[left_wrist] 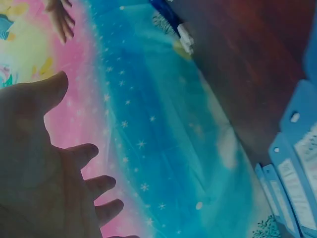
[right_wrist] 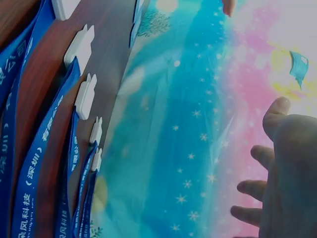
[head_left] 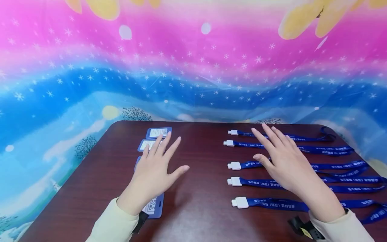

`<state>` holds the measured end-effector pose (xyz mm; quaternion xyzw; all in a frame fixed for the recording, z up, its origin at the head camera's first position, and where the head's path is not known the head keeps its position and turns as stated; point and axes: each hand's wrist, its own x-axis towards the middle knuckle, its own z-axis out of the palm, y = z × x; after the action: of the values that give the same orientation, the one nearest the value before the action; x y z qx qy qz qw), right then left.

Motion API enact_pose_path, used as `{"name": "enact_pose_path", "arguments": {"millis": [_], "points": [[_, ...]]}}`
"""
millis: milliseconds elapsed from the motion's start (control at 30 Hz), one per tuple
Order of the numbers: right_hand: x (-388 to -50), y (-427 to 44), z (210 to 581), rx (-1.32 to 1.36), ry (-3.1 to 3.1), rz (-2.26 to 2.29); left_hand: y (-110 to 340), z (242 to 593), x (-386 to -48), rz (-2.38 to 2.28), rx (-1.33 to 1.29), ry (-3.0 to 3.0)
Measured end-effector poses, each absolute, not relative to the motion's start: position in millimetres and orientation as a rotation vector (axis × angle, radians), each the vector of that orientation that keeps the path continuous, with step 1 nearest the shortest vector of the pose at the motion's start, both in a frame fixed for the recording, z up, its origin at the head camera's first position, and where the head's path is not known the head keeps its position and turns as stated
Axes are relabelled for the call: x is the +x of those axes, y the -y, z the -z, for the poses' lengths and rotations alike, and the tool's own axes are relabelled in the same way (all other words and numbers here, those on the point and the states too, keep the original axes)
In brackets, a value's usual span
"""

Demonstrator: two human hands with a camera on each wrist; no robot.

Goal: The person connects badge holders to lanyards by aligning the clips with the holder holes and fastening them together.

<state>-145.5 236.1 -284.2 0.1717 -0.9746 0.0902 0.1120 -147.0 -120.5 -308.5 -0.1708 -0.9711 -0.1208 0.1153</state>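
Observation:
My left hand (head_left: 154, 173) hovers with spread fingers over a column of blue badge holders on the left of the table. The nearest badge holder (head_left: 158, 211) shows a printed card and a slot; others lie partly hidden under the hand. Over on the right, several blue lanyards (head_left: 272, 203) with white printing lie in a row, their white plastic clips (head_left: 241, 202) facing left. Above their straps is my right hand (head_left: 290, 166), fingers apart and holding nothing. The right wrist view shows the white clips (right_wrist: 81, 47) close up; the left wrist view has the badge holders (left_wrist: 290, 171) at its right edge.
The dark brown table (head_left: 199, 188) has rounded far corners. Behind it hangs a pink and blue curtain (head_left: 187, 67) with snowflakes, reaching down along both sides. Black straps (head_left: 305, 228) sit at the wrists, beside pale sleeves.

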Motion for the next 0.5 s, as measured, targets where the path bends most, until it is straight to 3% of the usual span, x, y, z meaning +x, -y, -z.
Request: {"name": "enact_pose_path", "arguments": {"millis": [500], "points": [[-120,-224,295,0.656,2.729,-0.347,159,325,-118,0.373,-0.501,2.896]]}}
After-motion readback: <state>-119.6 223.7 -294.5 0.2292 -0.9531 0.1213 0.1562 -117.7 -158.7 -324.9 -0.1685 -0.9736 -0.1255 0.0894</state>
